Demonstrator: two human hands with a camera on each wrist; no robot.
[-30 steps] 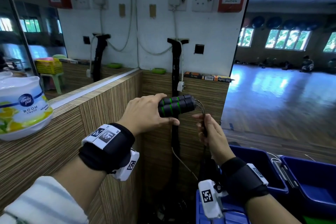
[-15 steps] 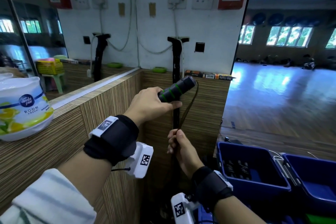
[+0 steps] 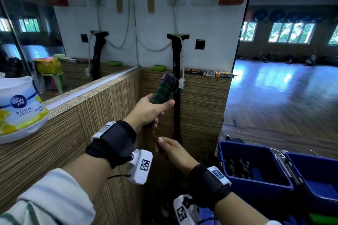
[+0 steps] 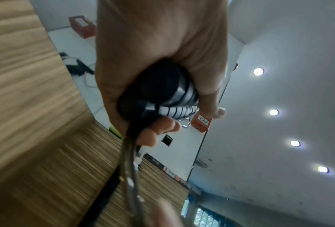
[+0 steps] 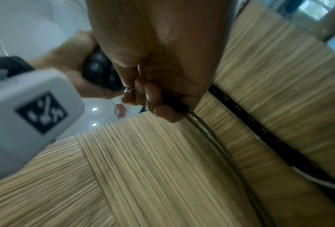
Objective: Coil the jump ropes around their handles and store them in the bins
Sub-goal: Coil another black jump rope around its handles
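- My left hand (image 3: 146,109) is wrapped tight around the paired black foam handles with green rings (image 3: 162,90), tilted up toward one o'clock.
- My right hand (image 3: 175,151), just below at six o'clock, pinches the thin dark rope cord (image 5: 207,127) between curled fingers.
- I judge I'm mid-coil: few if any turns sit on the handles, and slack hangs down.
- Next I should carry the cord up and around the handles, keeping tension.
- The open blue plastic bin (image 3: 236,146) waits at four o'clock, another black handle pair (image 3: 239,169) already inside.
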